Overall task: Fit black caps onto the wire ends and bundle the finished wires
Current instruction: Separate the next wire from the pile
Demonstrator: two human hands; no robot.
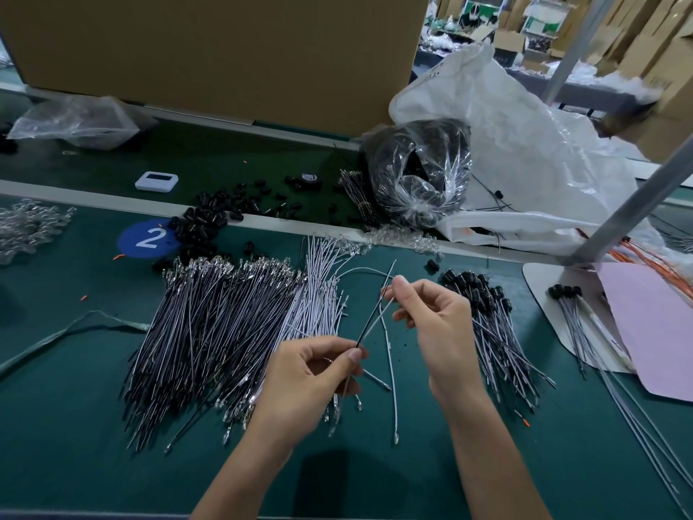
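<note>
Head view: left hand (315, 373) and right hand (435, 324) each pinch one wire (369, 324), its length slanting up-right between them; the cap pile (202, 223) lies beyond, nearer the left hand.

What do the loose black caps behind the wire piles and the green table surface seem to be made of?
The small loose black caps look like moulded plastic or rubber: dull sheen, uniform shape. The dark green table surface looks like a matte rubber or PVC mat: smooth, little glare.
</note>
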